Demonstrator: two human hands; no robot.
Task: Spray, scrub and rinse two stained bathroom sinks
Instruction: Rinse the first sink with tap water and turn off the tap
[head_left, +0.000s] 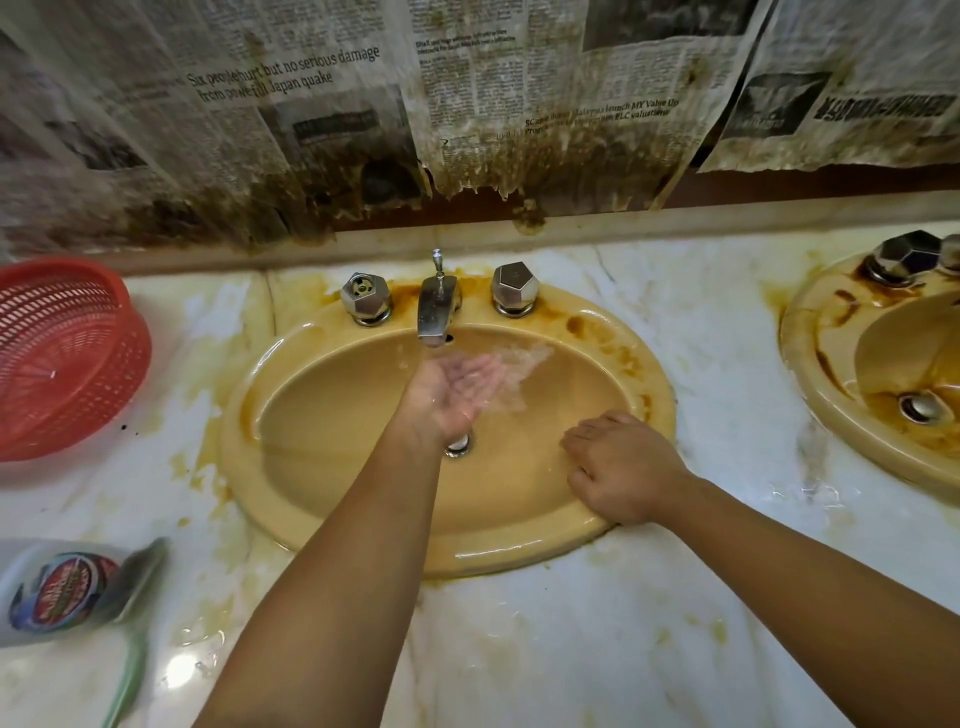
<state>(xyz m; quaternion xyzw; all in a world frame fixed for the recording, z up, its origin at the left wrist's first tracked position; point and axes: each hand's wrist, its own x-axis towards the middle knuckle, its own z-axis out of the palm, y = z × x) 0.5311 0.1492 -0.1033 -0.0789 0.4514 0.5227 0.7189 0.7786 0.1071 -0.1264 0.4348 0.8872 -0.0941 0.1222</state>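
A stained mustard-yellow sink is seen from above, set into a white marble countertop marked with brown and yellow stains. Rust-coloured staining is seen along the rim at the back right, near the right tap handle.

The left hand is held palm up under the chrome faucet, in the middle of the basin. Its fingers are loosely cupped and spread a little, and nothing is gripped. Running water is caught in the palm and is splashed off to the right in a blur. The metal drain is partly hidden below the wrist.

The right hand is laid palm down on the inner right wall of the same basin, close to the front rim. Its fingers are kept together and only slightly bent against the wet surface. Nothing is seen held in it.

A second stained sink is partly shown at the right edge of the view, well apart from both hands, with dark brown streaks on its rim.

On the countertop to the left, a red plastic basket is placed. Nearer the viewer, a blurred white cleaner bottle is seen lying on its side. The wall behind is covered with stained, torn newspaper.
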